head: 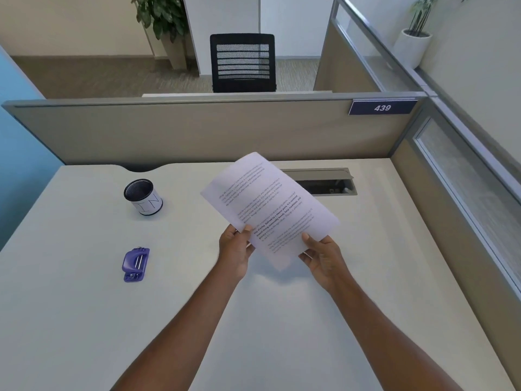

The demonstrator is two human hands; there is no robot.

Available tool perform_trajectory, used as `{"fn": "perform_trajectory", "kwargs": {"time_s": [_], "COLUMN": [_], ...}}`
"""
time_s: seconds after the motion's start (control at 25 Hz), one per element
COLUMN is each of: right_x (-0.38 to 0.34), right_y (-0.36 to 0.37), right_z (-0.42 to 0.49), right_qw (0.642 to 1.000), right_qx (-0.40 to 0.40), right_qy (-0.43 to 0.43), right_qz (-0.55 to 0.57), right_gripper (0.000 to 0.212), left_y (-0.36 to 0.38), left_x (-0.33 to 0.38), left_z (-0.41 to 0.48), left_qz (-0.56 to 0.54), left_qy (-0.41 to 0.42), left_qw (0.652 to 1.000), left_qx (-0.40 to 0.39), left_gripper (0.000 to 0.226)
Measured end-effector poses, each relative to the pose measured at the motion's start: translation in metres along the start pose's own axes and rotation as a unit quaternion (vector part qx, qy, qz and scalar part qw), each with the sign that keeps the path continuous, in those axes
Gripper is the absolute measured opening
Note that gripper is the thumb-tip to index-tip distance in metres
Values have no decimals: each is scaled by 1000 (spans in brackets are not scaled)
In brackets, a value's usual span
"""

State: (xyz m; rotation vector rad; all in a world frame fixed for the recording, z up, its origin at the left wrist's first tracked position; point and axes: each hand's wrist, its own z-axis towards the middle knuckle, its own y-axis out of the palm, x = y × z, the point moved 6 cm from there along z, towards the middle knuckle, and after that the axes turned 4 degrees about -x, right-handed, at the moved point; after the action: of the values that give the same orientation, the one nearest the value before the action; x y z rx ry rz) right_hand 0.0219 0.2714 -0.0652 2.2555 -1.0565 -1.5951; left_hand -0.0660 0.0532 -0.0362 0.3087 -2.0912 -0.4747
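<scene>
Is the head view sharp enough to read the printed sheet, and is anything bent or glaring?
Head view: the printed sheet is soft, blurriest at its far corner, text unreadable beyond bold lines; left hand and right hand look sharper; the wide lens bows the partition and desk edges; light is even, faint shadow under the sheet, no glare.

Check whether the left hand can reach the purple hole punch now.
Probably yes: bare desk lies between the left hand and hole punch, though that hand grips the printed sheet.
</scene>
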Motion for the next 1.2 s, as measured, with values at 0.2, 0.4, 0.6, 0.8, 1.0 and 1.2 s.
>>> {"fn": "perform_trajectory", "kwargs": {"time_s": [0.2,0.4,0.6,0.8,1.0,1.2], "right_x": [-3,-11,-24,-36,-41,-49], "right_y": [-1,-23,-35,-38,-32,-30], "right_z": [5,7,7,8,10,10], "right_qw": [999,995,988,974,965,963], "right_qx": [39,46,6,-24,-42,-31], "right_qy": [3,46,88,118,105,85], "right_qz": [-24,-78,-127,-191,-236,-253], "right_gripper": [37,36,42,41,38,33], "left_y": [-13,-38,-62,-73,-66,-62], "left_x": [-10,16,43,47,38,38], "left_z": [3,14,15,10,12,15], "left_qz": [-43,-85,-81,60,193,228], "left_qy": [-30,-9,-28,-86,-96,-39], "left_qw": [999,996,994,985,961,959], "left_qx": [10,18,-63,-140,-175,-162], "left_gripper": [23,11,51,74,59,39]}}
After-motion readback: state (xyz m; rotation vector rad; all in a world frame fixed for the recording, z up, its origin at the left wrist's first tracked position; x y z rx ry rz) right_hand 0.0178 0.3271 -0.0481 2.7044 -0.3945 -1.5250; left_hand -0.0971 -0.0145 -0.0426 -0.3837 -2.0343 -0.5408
